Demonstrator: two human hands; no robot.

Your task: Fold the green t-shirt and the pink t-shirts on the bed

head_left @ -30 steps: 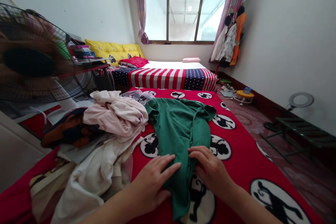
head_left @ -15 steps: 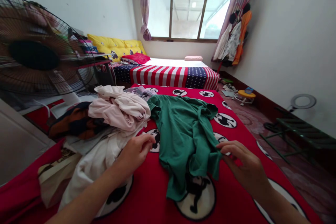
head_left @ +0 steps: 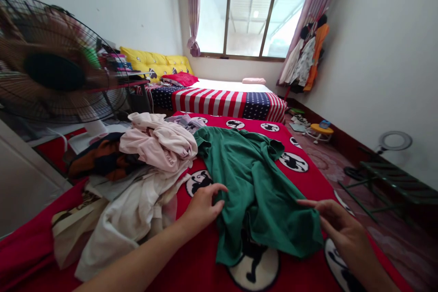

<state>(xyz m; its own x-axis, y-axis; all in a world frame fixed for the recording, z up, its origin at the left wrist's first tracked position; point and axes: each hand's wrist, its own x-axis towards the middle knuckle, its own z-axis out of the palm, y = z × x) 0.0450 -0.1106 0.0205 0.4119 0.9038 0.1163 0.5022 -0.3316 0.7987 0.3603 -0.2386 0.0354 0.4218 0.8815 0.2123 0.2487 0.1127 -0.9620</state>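
A green T-shirt [head_left: 242, 173] lies creased on a red bedcover [head_left: 191, 260] with round black-and-white figure prints. At its lower right corner, my right hand [head_left: 342, 226] pinches the fabric between thumb and fingers, drawing that corner outward. My left hand [head_left: 203, 203] is over the shirt's left edge, thumb and forefinger apart, with nothing visible between them. Left of the shirt sits a heap with a pale pink garment [head_left: 160, 141], a white garment [head_left: 126, 219] and an orange-and-dark garment [head_left: 106, 155].
A large fan [head_left: 54, 70] with blurred blades stands at the left. Behind is a second bed with a striped, starred cover [head_left: 212, 100]. To the right are a green folding rack or stool [head_left: 393, 182], a ring light [head_left: 395, 140] and a small yellow stool [head_left: 321, 130].
My right hand has moved right and toward me, pulling the shirt's lower corner outward so the bottom spreads wider. My left hand has shifted right, onto the shirt's edge.
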